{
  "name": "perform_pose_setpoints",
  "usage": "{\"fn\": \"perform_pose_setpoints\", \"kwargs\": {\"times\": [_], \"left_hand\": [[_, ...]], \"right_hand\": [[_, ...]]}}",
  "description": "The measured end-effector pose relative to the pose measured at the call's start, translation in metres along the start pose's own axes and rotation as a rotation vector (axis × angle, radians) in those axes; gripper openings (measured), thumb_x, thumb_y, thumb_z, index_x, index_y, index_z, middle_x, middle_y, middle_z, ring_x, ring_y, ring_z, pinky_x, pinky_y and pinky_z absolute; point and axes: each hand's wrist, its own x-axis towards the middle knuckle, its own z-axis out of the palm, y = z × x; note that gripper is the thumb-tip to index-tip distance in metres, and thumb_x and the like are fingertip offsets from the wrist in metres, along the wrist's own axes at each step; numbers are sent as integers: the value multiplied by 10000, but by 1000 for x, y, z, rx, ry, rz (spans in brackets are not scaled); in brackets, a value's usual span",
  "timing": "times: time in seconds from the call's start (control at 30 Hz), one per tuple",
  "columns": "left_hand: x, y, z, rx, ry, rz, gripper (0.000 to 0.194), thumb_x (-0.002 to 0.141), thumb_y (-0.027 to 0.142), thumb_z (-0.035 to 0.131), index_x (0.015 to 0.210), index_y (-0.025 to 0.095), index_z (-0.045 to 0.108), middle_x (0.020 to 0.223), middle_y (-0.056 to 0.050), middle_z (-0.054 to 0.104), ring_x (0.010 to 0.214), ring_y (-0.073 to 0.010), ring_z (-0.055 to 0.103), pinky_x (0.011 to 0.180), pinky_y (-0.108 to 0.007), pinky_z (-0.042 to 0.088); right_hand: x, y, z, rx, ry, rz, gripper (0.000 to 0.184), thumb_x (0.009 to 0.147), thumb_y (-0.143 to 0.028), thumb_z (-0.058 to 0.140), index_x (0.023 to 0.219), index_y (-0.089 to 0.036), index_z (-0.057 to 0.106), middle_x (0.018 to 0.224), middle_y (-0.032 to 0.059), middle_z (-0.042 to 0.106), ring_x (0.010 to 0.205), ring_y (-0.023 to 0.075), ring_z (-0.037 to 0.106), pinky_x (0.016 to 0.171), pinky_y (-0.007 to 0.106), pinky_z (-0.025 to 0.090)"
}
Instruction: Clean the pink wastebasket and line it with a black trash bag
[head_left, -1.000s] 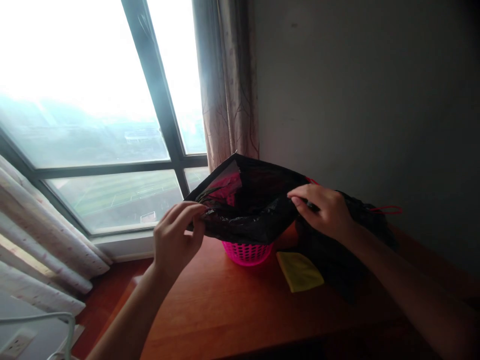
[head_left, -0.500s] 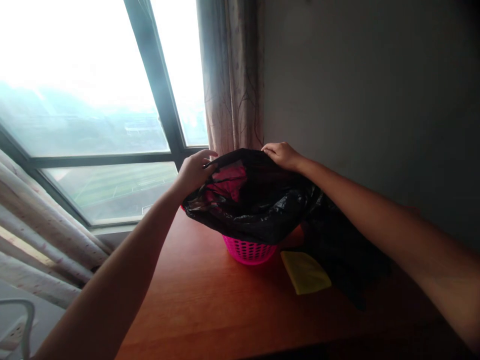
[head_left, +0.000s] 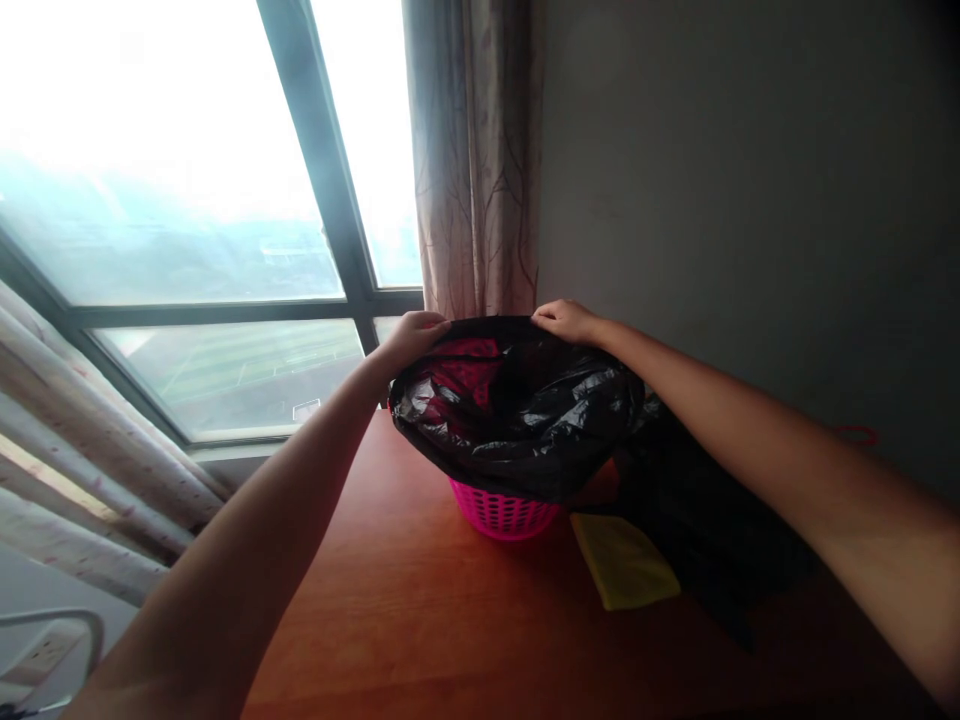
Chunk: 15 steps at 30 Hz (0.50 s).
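Observation:
A pink perforated plastic basket (head_left: 506,512) stands upright on a reddish-brown wooden table. Over its rim a black plastic garbage bag (head_left: 517,465) is draped, its front edge hanging down outside and its middle sagging inward. Part of the pink inner wall shows at the back left. My left hand (head_left: 417,335) grips the bag's edge at the far left of the rim, fingers closed. At the far right of the rim, my right hand (head_left: 566,320) pinches the same edge. Fingertips of both hands are partly hidden by the plastic.
A folded yellow cloth (head_left: 626,562) lies right of the basket. More black plastic (head_left: 712,510) spreads on the table (head_left: 390,620) under my right forearm. Behind are a window (head_left: 210,310), a patterned curtain (head_left: 480,180) and a grey wall. A power strip (head_left: 49,655) is at lower left.
My left fingers have closed down onto the bag's far edge, and that edge now sits lower and flatter around the rim. The view has shifted slightly.

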Motion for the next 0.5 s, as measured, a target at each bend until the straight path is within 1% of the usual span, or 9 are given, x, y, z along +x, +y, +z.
{"fn": "perform_pose_setpoints", "kwargs": {"times": [0.07, 0.17, 0.23, 0.3, 0.37, 0.43, 0.5], "left_hand": [[3, -2, 2, -32, -6, -24, 352, 706, 451, 712, 809, 117, 753, 625, -15, 635, 583, -141, 524, 579, -268, 398], [5, -4, 5, -94, -1, -44, 309, 677, 397, 750, 835, 131, 760, 687, -27, 675, 625, -144, 560, 603, -261, 425], [6, -5, 6, -147, -14, -63, 312, 665, 377, 768, 866, 138, 764, 729, -39, 699, 656, -154, 593, 628, -267, 453], [4, -6, 6, -208, -55, -93, 316, 663, 374, 777, 864, 131, 767, 738, -60, 713, 652, -168, 618, 636, -286, 478], [-1, -6, 7, -272, -113, -124, 308, 662, 364, 783, 851, 121, 770, 756, -88, 731, 654, -192, 646, 644, -313, 508], [-9, -8, 8, -336, -147, -137, 268, 644, 319, 792, 835, 131, 773, 799, -103, 750, 704, -221, 680, 677, -336, 539], [-22, -12, 10, -403, -120, -116, 214, 615, 244, 793, 813, 164, 770, 856, -91, 765, 818, -238, 703, 759, -340, 557]], "right_hand": [[2, 2, 0, 68, 5, 31, 273, 830, -351, 548, 689, -151, 669, 605, -16, 568, 650, 142, 503, 644, 259, 339], [2, 2, 1, 199, -7, 80, 239, 802, -355, 603, 722, -143, 679, 641, -14, 601, 648, 133, 520, 650, 250, 383], [-1, 2, 2, 300, -38, 117, 247, 784, -385, 649, 746, -144, 688, 668, -2, 636, 633, 130, 547, 643, 249, 424], [-5, 2, 4, 396, -79, 158, 275, 768, -425, 686, 767, -150, 701, 681, 15, 670, 615, 138, 580, 627, 258, 468], [-10, 1, 9, 498, -120, 198, 282, 755, -440, 711, 778, -158, 713, 696, 38, 703, 614, 155, 617, 617, 274, 510], [-16, 1, 15, 585, -153, 229, 270, 741, -431, 731, 771, -163, 720, 719, 56, 729, 628, 172, 648, 622, 292, 545], [-24, 1, 21, 658, -158, 218, 249, 706, -404, 756, 755, -162, 727, 750, 60, 748, 648, 185, 671, 641, 308, 569]]}}
